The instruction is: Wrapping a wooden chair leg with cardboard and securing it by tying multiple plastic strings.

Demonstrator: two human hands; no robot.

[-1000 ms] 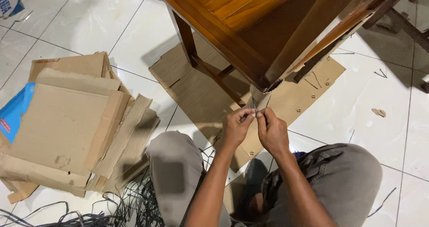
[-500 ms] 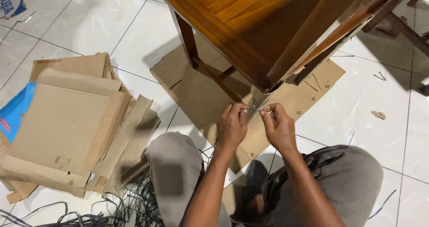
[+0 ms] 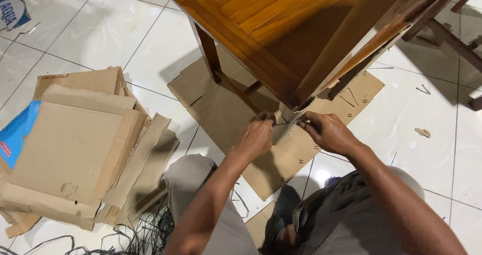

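Observation:
A brown wooden table (image 3: 281,19) stands over a flattened cardboard sheet (image 3: 226,104) on the white tile floor. Its near leg is wrapped in cardboard (image 3: 287,115). My left hand (image 3: 256,137) and my right hand (image 3: 326,130) are at that wrapped leg, just below the table corner. Each pinches an end of a thin dark strap (image 3: 288,123) stretched between them across the wrap. The fingertips of both hands are closed on it.
A pile of flattened cardboard boxes (image 3: 80,144) with a blue printed one (image 3: 17,134) lies to the left. Loose black straps (image 3: 135,235) are tangled at the bottom left. My knees in grey trousers (image 3: 196,184) are below. Another dark wooden frame (image 3: 452,29) stands at the right.
Both hands have moved up and apart, from close together in front of the leg to either side of it, drawing the strap out between them. The view has tilted slightly.

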